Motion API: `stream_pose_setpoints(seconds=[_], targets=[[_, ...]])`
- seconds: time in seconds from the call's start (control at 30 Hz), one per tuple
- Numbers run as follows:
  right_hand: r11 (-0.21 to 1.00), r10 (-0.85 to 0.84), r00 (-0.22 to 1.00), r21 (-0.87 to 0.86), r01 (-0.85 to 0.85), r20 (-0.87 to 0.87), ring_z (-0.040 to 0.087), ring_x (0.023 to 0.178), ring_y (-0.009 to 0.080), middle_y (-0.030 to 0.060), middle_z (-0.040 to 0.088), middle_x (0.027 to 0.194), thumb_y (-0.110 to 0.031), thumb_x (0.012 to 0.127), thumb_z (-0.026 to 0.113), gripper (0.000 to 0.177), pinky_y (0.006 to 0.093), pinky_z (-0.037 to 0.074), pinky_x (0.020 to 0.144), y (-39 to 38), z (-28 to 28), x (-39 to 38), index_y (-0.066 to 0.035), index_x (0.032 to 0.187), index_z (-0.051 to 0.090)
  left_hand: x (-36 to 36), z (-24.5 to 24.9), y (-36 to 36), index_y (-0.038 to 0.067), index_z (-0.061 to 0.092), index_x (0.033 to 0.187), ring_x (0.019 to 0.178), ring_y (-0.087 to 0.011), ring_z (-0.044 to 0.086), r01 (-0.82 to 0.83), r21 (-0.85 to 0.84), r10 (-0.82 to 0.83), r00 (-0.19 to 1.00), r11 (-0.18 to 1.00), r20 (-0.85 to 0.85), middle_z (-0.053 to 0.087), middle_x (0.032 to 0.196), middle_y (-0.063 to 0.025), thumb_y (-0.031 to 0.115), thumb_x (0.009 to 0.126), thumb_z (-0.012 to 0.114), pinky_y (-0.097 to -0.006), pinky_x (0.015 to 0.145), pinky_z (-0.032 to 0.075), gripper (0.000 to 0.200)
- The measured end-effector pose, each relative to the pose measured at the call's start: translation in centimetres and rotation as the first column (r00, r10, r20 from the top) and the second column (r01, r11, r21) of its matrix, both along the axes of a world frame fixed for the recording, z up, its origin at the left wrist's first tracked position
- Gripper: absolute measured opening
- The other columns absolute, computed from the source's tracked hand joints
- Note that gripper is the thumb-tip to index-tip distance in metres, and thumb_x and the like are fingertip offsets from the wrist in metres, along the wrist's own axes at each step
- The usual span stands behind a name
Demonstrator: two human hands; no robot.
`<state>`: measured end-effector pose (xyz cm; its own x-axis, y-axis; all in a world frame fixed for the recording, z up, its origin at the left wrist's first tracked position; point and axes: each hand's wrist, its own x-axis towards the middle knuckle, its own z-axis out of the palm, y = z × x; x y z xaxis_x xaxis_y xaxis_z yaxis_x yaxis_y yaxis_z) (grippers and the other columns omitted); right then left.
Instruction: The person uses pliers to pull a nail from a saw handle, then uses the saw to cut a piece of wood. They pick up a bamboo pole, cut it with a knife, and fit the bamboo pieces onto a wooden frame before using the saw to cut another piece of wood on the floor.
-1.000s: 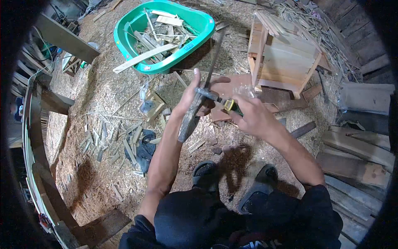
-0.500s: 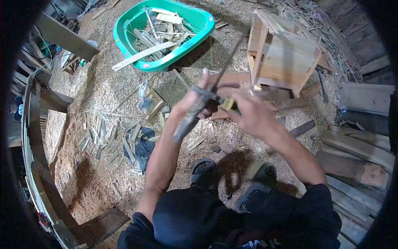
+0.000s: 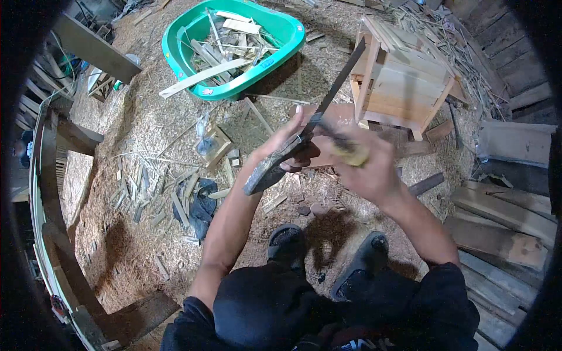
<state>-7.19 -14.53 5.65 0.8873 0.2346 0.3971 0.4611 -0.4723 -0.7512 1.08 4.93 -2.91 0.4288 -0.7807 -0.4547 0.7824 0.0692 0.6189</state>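
My left hand (image 3: 288, 142) is wrapped around a narrow handsaw near where its blade meets the worn grey handle (image 3: 266, 172). The dark saw blade (image 3: 342, 79) points up and to the right, and the handle lies along my left wrist. In my right hand (image 3: 374, 172) is a yellow-handled tool (image 3: 353, 155), smeared by motion. Its dark shaft reaches left toward the base of the saw blade; blur hides its exact kind.
A green plastic tub (image 3: 234, 88) full of wood scraps stands ahead, a plank across its rim. Right of it sits a wooden cabinet-like piece (image 3: 404, 82). Shavings and offcuts litter the floor; boards (image 3: 497, 234) are stacked at right, beside a black plastic bag (image 3: 203, 205) farther left.
My right hand has moved slightly right and down with the yellow-handled tool, drawing it away from the left hand. The saw blade has swung slightly right.
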Motion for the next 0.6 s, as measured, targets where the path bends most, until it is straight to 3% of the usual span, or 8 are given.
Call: stream_pose_setpoints(seconds=[0.03,0.13,0.17,0.23,0.3,0.4,0.47,0.6], targets=[[0.952,-0.025,0.969,-0.301,-0.052,-0.248,0.064,0.087,0.0392,0.0222,0.063,0.094,-0.018,0.083,0.068,0.027,0.0467,0.050,0.073,0.7,-0.3,0.1,0.000,0.101,0.059,-0.2,0.9,-0.5,0.005,0.055,0.126,0.033,-0.0089,0.040,0.009,-0.008,-0.008,0.999,1.000,0.041,0.047,0.048,0.0001,0.076,0.085,0.032,-0.0204,0.028,0.027,0.085],[0.966,0.032,0.985,-0.248,-0.074,-0.169,0.065,0.084,0.0397,0.0218,0.065,0.094,-0.019,0.083,0.068,0.028,0.0463,0.051,0.072,-0.4,-0.7,0.4,0.001,0.101,0.059,0.0,2.3,-1.9,0.004,0.054,0.127,0.035,-0.0087,0.042,-0.118,0.095,0.117,0.993,0.988,0.020,0.050,0.053,-0.0013,0.076,0.086,0.031,-0.0207,0.029,0.029,0.085],[0.961,-0.086,0.989,-0.271,0.050,-0.124,0.067,0.081,0.0328,0.0199,0.066,0.092,-0.018,0.086,0.066,0.025,0.0414,0.051,0.069,-0.5,-0.8,0.5,0.001,0.100,0.059,0.8,-0.3,-1.3,0.004,0.054,0.127,0.037,-0.0084,0.044,-0.076,0.055,0.072,0.995,0.996,0.076,0.050,0.055,-0.0010,0.075,0.086,0.031,-0.0205,0.030,0.030,0.085],[0.992,-0.128,0.973,-0.012,0.129,-0.191,0.067,0.081,0.0265,0.0188,0.066,0.092,-0.018,0.087,0.066,0.025,0.0373,0.051,0.069,-0.5,0.6,0.3,0.001,0.101,0.059,0.7,-1.0,-0.2,0.006,0.054,0.126,0.044,-0.0076,0.045,-0.031,-0.136,0.025,0.998,0.990,-0.049,0.044,0.055,0.0021,0.072,0.090,0.028,-0.0216,0.035,0.033,0.079],[0.960,-0.231,0.965,0.131,0.247,-0.123,0.064,0.077,0.0166,0.0158,0.064,0.088,-0.016,0.089,0.063,0.024,0.0316,0.049,0.064,-1.0,-1.0,1.5,0.002,0.102,0.057,1.0,-0.4,-0.7,0.006,0.056,0.122,0.045,-0.0076,0.042,-0.213,-0.059,0.219,0.965,0.975,0.146,0.040,0.055,0.0031,0.070,0.092,0.027,-0.0224,0.037,0.031,0.076],[0.938,-0.328,0.928,0.053,0.341,-0.175,0.060,0.071,0.0192,0.0117,0.062,0.078,-0.011,0.085,0.066,0.018,0.0339,0.046,0.064,-1.4,-7.8,2.1,0.001,0.097,0.059,0.9,0.6,-2.1,0.006,0.059,0.111,0.045,-0.0089,0.036,-0.505,-0.003,0.493,0.840,0.863,0.226,0.037,0.056,0.0044,0.065,0.095,0.023,-0.0236,0.039,0.028,0.071],[0.941,-0.307,0.951,-0.161,0.297,-0.035,0.060,0.079,0.0260,0.0149,0.062,0.085,-0.012,0.082,0.069,0.026,0.0383,0.046,0.070,-3.3,-16.1,3.1,0.001,0.103,0.058,0.9,-0.6,-2.5,0.006,0.059,0.107,0.046,-0.0091,0.038,-0.625,0.041,0.583,0.749,0.780,0.315,0.038,0.056,0.0043,0.064,0.096,0.023,-0.0239,0.040,0.030,0.069],[0.880,-0.330,0.939,-0.391,0.269,-0.098,0.057,0.097,0.0381,0.0216,0.060,0.102,-0.016,0.077,0.073,0.043,0.0442,0.044,0.085,-4.0,-21.0,4.2,0.001,0.113,0.056,0.8,-1.5,-2.4,0.002,0.059,0.099,0.051,-0.0103,0.047,-0.675,0.081,0.597,0.696,0.734,0.399,0.049,0.061,-0.0008,0.058,0.098,0.030,-0.0249,0.045,0.037,0.063]])
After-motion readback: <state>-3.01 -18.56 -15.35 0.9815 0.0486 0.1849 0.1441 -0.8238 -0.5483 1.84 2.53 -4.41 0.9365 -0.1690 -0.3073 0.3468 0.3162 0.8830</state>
